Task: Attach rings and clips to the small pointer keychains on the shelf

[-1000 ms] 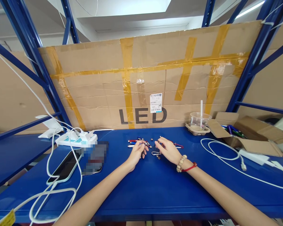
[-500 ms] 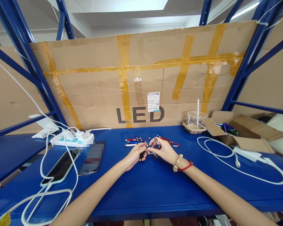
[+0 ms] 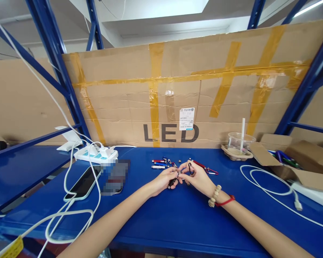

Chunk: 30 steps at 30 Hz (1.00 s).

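Observation:
My left hand [image 3: 163,179] is closed around a small black keychain flashlight [image 3: 172,182], its tip pointing toward my right hand. My right hand [image 3: 197,178] pinches the flashlight's end and holds a black carabiner clip [image 3: 190,168] that sticks up above the fingers. The two hands meet just above the blue shelf surface [image 3: 177,215]. Behind them lie several small flashlights [image 3: 159,164] in red, blue and silver, and a red one with a red carabiner [image 3: 207,169] to the right.
A phone [image 3: 83,183] on a white cable and a power strip [image 3: 96,154] lie at the left. A plastic cup with a straw [image 3: 238,145], an open cardboard box [image 3: 290,161] and a coiled white cable [image 3: 269,182] are at the right. Taped cardboard marked LED stands behind.
Both hands rose from the scattered parts and came together; the left now holds a black flashlight and the right a black carabiner at its end. The camera has swung a little leftward.

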Available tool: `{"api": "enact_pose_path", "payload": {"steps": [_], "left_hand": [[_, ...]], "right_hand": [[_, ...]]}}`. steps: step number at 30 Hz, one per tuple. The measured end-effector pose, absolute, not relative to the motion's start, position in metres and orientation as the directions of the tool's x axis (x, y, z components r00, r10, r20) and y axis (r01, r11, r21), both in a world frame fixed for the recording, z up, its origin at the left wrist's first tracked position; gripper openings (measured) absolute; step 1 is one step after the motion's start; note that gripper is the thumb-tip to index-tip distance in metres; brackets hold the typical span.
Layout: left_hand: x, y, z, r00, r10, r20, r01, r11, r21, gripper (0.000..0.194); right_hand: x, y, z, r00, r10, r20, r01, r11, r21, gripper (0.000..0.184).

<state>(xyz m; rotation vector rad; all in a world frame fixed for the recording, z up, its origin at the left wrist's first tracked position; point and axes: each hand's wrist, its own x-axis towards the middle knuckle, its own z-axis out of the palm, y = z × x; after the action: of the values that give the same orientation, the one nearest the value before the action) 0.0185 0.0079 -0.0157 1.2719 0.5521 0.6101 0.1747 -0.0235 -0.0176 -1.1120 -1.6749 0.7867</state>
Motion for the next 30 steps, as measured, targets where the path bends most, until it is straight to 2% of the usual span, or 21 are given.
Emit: {"api": "enact_pose_path", "payload": {"steps": [7, 14, 24, 30], "left_hand": [[0.017, 0.005, -0.014, 0.721, 0.693, -0.005, -0.113, 0.125, 0.986, 0.041], [0.015, 0.003, -0.015, 0.668, 0.743, -0.038, -0.062, 0.106, 0.992, 0.042], [0.012, 0.003, -0.009, 0.630, 0.777, 0.005, 0.004, -0.009, 1.000, 0.041], [0.013, 0.002, -0.014, 0.667, 0.721, 0.189, -0.068, -0.193, 0.979, 0.035]], "right_hand": [[0.174, -0.024, -0.015, -0.063, 0.941, 0.334, 0.286, 0.337, -0.897, 0.037], [0.176, -0.027, -0.009, 0.077, 0.912, 0.404, 0.291, 0.367, -0.883, 0.040], [0.178, -0.019, -0.014, -0.045, 0.949, 0.313, 0.262, 0.314, -0.913, 0.039], [0.181, -0.020, -0.008, -0.061, 0.962, 0.265, 0.216, 0.272, -0.938, 0.045]]}}
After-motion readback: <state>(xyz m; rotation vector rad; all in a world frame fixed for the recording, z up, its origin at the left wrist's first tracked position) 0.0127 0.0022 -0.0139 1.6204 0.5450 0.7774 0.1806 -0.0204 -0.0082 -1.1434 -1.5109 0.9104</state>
